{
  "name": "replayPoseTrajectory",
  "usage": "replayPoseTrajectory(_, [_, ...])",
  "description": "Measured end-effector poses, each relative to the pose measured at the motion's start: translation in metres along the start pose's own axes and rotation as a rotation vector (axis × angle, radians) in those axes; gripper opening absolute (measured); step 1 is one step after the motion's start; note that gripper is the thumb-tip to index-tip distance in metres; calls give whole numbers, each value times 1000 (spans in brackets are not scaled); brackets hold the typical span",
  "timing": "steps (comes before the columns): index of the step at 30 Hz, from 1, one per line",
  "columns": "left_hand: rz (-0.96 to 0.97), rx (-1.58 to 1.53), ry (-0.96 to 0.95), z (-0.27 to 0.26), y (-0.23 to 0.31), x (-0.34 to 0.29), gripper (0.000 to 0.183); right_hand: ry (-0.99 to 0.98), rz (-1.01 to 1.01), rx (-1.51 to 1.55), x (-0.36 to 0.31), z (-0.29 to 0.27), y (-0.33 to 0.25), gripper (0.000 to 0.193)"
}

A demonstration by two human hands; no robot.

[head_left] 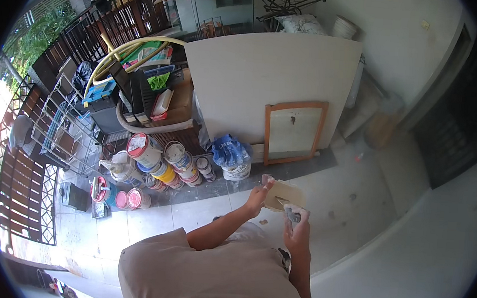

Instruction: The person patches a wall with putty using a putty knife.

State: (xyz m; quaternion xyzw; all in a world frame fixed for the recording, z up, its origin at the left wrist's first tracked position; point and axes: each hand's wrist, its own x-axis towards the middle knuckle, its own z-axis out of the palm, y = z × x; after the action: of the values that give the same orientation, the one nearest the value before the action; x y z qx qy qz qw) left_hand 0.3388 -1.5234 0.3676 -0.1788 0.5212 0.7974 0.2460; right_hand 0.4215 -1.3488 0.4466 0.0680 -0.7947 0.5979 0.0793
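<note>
My left hand (pixel 258 199) grips the left edge of a small cream rectangular board (pixel 294 193), with the thumb near its upper corner. My right hand (pixel 298 232) is closed around the grey handle of what looks like a putty knife (pixel 294 214). Its narrow blade points up and left over the board's face; whether it touches the surface is hard to tell. Whitish residue marks the fingers of the right hand. Both hands are in front of my body, above the pale tiled floor, and the board sits between them.
Several paint buckets (pixel 144 151) cluster on the left, beside a white bucket topped with blue plastic (pixel 232 154). A large pale panel (pixel 244 76) stands ahead, a wood-framed mirror (pixel 294 132) leaning on it. A metal rack (pixel 63 135) stands far left; a white wall (pixel 409 252) rises at right.
</note>
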Motion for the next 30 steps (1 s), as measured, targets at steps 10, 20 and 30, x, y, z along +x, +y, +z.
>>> replayPoseTrajectory(10, [-28,26,-81,5,3,16,63,126,-35,81,-4,13,14,33])
replayPoseTrajectory(20, [-109,52,-136,66,-18,82,61,108,34,-104,35,-63,46,31])
replayPoseTrajectory(30, [-118,25,-329,201,-67,119,51,126,220,-129,20,-193,80,30])
